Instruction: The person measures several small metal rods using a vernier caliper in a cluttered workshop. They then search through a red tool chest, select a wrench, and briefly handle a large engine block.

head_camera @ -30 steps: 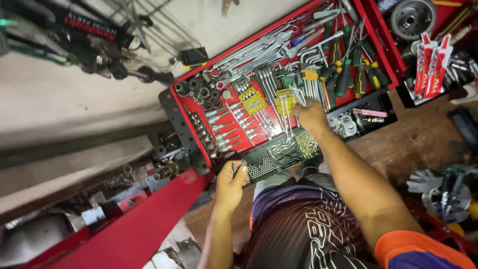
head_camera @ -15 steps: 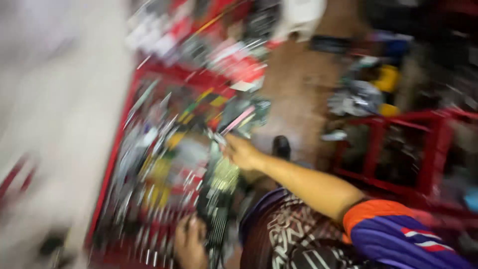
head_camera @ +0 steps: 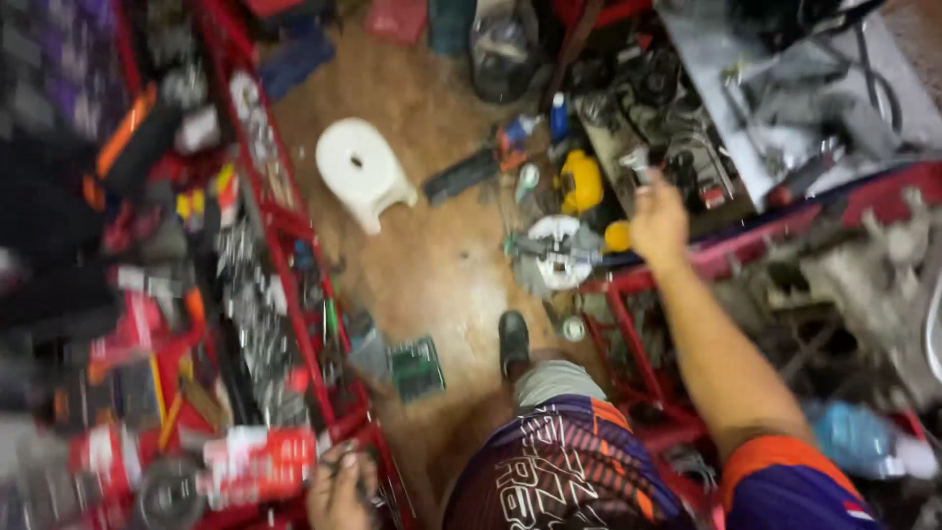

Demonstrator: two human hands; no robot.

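Right hand (head_camera: 657, 224) moved from red tool drawer (head_camera: 265, 324) to far-right counter (head_camera: 785, 231); fingers pinching small metal part (head_camera: 638, 162), hence tool now carried to engine parts. Left hand (head_camera: 339, 486) near drawer edge, fingers curled on small dark item, unclear.

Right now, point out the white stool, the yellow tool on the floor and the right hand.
white stool (head_camera: 355, 167), head view, on the seat top beside its centre hole.
yellow tool (head_camera: 582, 181), head view, on its yellow body.
right hand (head_camera: 658, 222), head view, on the back of the hand.
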